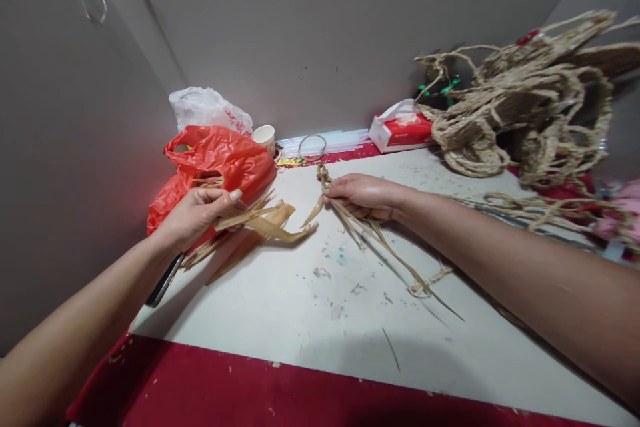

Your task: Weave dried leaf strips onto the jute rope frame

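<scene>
My left hand (203, 217) is closed on several dry, tan plant strips (270, 223), their free ends pointing right over the white board. Just behind it lies a red plastic bag (240, 157) with more strips showing at its opening. At the board's middle, my right hand (363, 195) pinches a braided straw cord (323, 175) just below its knotted end. Loose strands (395, 253) trail from under that hand toward the lower right. The fingertips of the right hand are partly hidden.
Large coils of straw rope (530, 103) are heaped at the right. Along the wall stand a red tissue pack (403, 130), clear plastic tubes (340, 140), a paper cup (264, 138) and a white plastic bag (207, 110). A dark phone-like object (164, 283) lies by the board's left edge.
</scene>
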The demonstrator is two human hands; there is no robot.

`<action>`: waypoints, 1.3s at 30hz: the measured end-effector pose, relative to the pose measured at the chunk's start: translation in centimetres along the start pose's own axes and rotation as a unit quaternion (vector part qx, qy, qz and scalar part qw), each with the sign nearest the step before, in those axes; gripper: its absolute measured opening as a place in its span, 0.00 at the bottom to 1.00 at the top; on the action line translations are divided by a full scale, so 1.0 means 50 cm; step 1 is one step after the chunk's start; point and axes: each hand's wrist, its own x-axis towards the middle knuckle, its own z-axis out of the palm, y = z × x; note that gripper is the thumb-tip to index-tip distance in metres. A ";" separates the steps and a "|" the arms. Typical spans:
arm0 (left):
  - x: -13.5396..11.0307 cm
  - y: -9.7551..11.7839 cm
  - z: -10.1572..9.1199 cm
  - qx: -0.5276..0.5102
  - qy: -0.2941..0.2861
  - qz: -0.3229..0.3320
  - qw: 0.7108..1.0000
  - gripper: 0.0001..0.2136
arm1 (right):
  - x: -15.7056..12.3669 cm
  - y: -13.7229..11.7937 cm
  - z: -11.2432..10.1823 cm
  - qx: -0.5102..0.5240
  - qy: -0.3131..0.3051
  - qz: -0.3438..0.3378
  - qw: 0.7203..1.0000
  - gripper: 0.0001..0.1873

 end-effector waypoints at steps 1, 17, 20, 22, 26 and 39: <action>-0.001 0.003 -0.002 0.007 0.013 0.015 1.000 0.13 | 0.000 0.001 0.000 -0.001 -0.001 0.001 1.000 0.11; -0.099 0.121 -0.024 0.248 0.170 0.323 0.898 0.07 | -0.002 -0.001 0.003 0.001 -0.001 0.003 1.000 0.11; -0.104 0.134 -0.043 0.185 0.245 0.303 0.902 0.06 | -0.009 -0.007 0.007 0.000 0.001 0.012 1.000 0.12; -0.103 0.140 -0.070 0.160 0.314 0.299 0.887 0.07 | -0.013 -0.010 0.009 0.002 0.000 0.012 1.000 0.12; -0.102 0.146 -0.142 0.188 0.392 0.235 0.869 0.08 | -0.011 -0.011 0.009 0.004 -0.004 0.015 1.000 0.12; -0.110 0.151 -0.194 0.397 0.415 0.063 0.816 0.09 | -0.006 -0.007 0.009 -0.007 0.000 0.008 1.000 0.12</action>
